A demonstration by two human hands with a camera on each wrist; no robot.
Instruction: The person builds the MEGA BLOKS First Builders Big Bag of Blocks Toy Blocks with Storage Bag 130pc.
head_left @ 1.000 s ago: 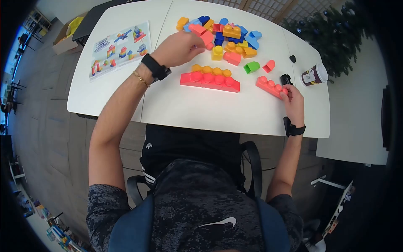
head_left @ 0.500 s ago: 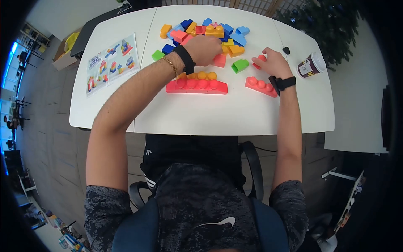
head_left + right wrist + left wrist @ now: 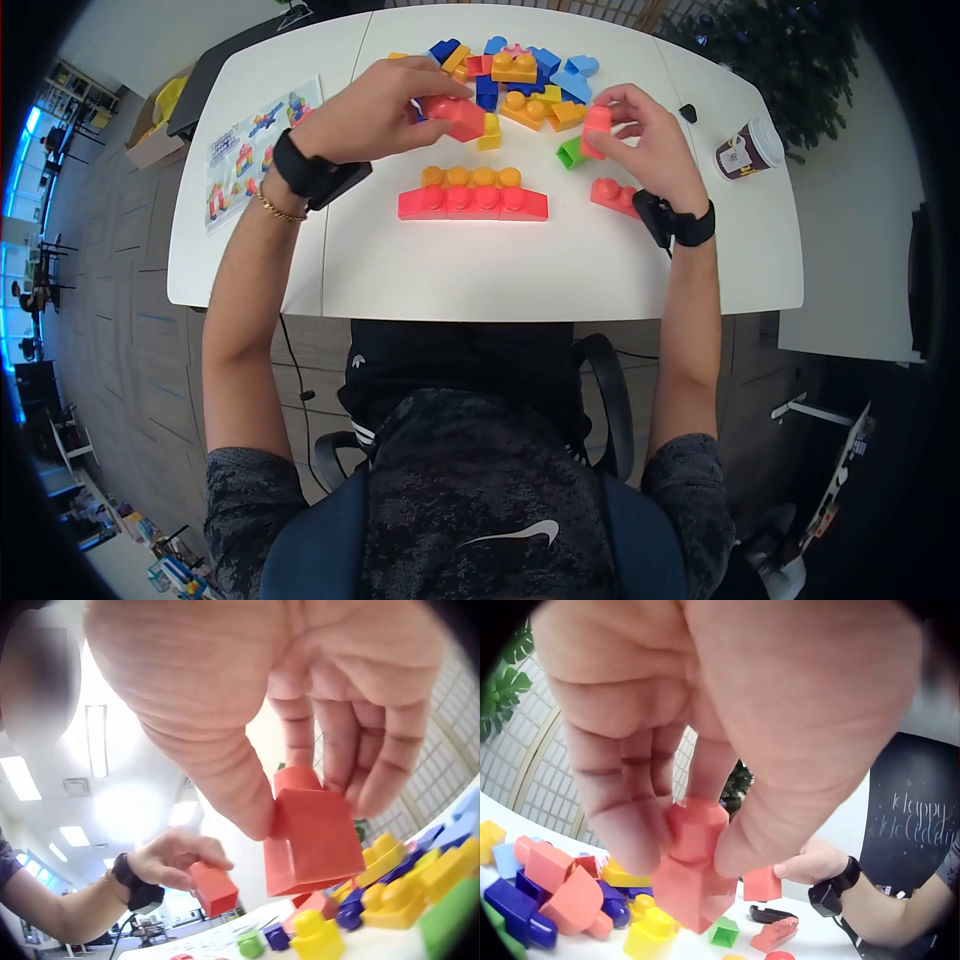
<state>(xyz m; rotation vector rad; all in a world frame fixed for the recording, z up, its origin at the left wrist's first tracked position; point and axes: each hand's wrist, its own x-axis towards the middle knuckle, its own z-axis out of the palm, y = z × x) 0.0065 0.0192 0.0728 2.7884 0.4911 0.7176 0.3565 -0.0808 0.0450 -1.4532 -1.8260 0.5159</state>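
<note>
The left hand (image 3: 375, 108) pinches a red block (image 3: 457, 117) above the table, left of the yellow block (image 3: 489, 132); in the left wrist view thumb and fingers hold that block (image 3: 695, 877) by its upper part. Across from it, the right hand (image 3: 650, 140) pinches another red block (image 3: 597, 132) beside a green block (image 3: 571, 153). The right wrist view shows this block (image 3: 313, 836) gripped near its stud, its hollow underside facing down. Between the arms lies a long red row (image 3: 473, 204) against a row of orange studs (image 3: 471, 177).
Blue, orange and red blocks are piled at the back, among them an orange block (image 3: 514, 68). A red studded piece (image 3: 612, 195) lies by the right wrist. A paper cup (image 3: 748, 150) stands at the right, and a printed sheet (image 3: 232, 160) lies at the left.
The left hand has drawn back leftward from the pile with a red block in its fingers. The right hand has lifted its red block and brought it slightly left, near the green block.
</note>
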